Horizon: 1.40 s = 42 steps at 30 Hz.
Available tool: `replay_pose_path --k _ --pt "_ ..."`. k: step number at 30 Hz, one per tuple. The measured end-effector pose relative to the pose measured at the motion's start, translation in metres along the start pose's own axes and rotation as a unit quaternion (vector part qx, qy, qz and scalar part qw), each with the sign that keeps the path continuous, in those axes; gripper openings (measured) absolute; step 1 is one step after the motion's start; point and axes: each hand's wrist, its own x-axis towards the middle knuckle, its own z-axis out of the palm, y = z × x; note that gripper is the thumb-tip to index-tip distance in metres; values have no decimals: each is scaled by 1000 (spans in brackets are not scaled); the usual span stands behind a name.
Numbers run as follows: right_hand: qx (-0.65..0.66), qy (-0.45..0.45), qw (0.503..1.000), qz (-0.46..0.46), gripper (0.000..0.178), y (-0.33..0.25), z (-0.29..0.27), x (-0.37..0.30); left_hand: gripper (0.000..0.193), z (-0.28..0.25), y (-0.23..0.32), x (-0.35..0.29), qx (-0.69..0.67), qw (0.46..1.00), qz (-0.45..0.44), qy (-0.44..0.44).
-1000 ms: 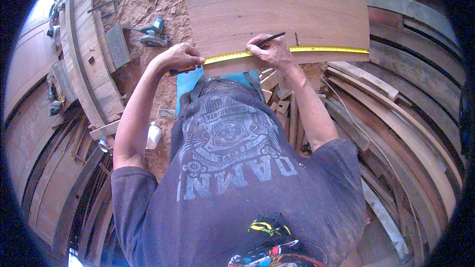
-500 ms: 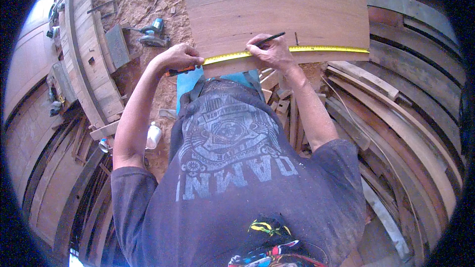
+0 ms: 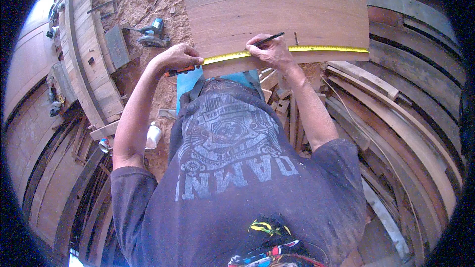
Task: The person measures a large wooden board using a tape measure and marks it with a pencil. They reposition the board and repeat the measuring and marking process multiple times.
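Observation:
A yellow tape measure (image 3: 329,48) is stretched across the near part of a brown wooden panel (image 3: 277,2), up to the panel's right edge. My left hand (image 3: 179,58) is closed on the tape measure's orange and black case, which shows below the fingers at the panel's left edge. Over the middle of the tape, my right hand (image 3: 271,53) pinches a dark pencil (image 3: 268,39); its rear end slants up to the right. Its tip is down by the tape's upper edge, partly hidden by the fingers. A small dark object (image 3: 296,38) stands out on the panel above the tape.
On the sawdust-strewn ground to the left lies a blue power saw (image 3: 154,33). A plank bench (image 3: 94,49) stands farther left. Stacked boards (image 3: 396,104) fill the right side. A white container (image 3: 154,136) sits by my left elbow, and wood offcuts (image 3: 282,104) lie below the panel.
Almost nothing differs. My left hand has shifted very slightly, and a bit more of the orange case shows below it.

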Motion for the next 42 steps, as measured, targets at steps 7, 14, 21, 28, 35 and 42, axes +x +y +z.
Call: replay_pose_path --k 7,14,21,28,35,42 --pt "17 -12 1000 13 14 -4 -1 -1 42 -3 17 -11 0 1000 -20 -7" --pt "-12 -13 1000 16 14 -9 -2 -1 39 -2 7 -4 -2 1000 -5 -16" --pt "-6 -6 1000 -2 20 -3 -2 1 40 -1 7 -5 -15 1000 -13 -14" --pt "-5 -16 1000 9 16 -5 -2 1 39 -3 16 -12 -21 1000 -17 -13" --pt "-30 -20 999 17 14 -13 -4 1 37 -2 20 -14 -13 999 -30 8" --pt "30 17 999 8 17 -3 3 1 38 13 14 -21 -3 1000 -9 17"
